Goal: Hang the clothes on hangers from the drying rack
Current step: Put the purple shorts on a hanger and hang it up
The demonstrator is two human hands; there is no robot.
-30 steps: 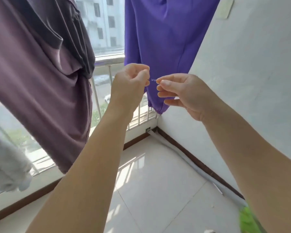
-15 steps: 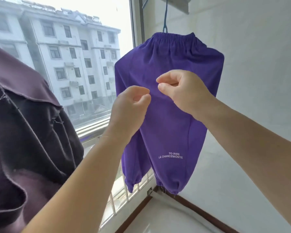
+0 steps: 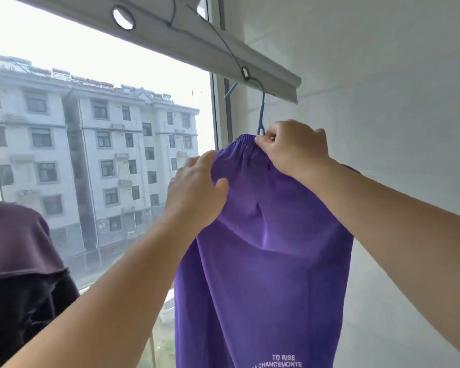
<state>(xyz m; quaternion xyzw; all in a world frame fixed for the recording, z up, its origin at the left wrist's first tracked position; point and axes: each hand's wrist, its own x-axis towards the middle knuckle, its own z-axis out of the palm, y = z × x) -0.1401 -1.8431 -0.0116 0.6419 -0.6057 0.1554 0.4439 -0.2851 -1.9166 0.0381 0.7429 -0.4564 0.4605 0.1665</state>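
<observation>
Purple trousers (image 3: 263, 261) with white lettering near the hem hang from a blue hanger (image 3: 261, 112), whose hook sits in a hole of the grey drying rack bar (image 3: 197, 41) overhead. My right hand (image 3: 292, 148) pinches the elastic waistband at its top, right under the hanger's neck. My left hand (image 3: 197, 187) grips the waistband's left side, fingers curled over the cloth. The hanger's shoulders are hidden inside the trousers.
A dark maroon garment (image 3: 19, 274) hangs at the lower left. The window (image 3: 104, 128) behind shows an apartment block. A white wall (image 3: 383, 102) runs close on the right. Another round hole (image 3: 122, 17) is open further left on the rack bar.
The view has tilted up from the floor to the rack. Both hands rose from mid-air in front of the trousers to the waistband and took hold of it.
</observation>
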